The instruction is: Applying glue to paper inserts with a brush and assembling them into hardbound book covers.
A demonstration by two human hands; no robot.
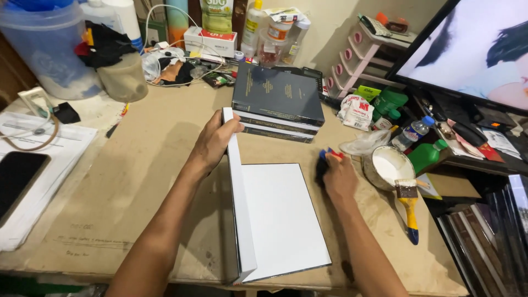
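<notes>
Two hands work on one book (280, 220) that lies in the near middle of a brown table (137, 181). The book is open, its white page facing up, and its cover (237, 192) stands upright along the left edge like a thin wall. The left hand (213, 140) grips the far end of that standing cover — fingers wrapped over the top edge, thumb on the near side — so the cover sits right inside the grip while the page spreads out to the right of it. The right hand (336, 175) rests just beyond the page's far right corner, closed around a dark cloth (322, 168) with a bit of blue and red showing above the fingers; the cloth touches the table beside the book rather than on it.

Farther back, a stack of dark books (278, 102) lies just beyond the left hand. To the right of the right hand stands a pot of white glue (388, 168), and a yellow-handled brush (410, 206) rests against its near rim. A phone (16, 179) lies on papers at the far left.
</notes>
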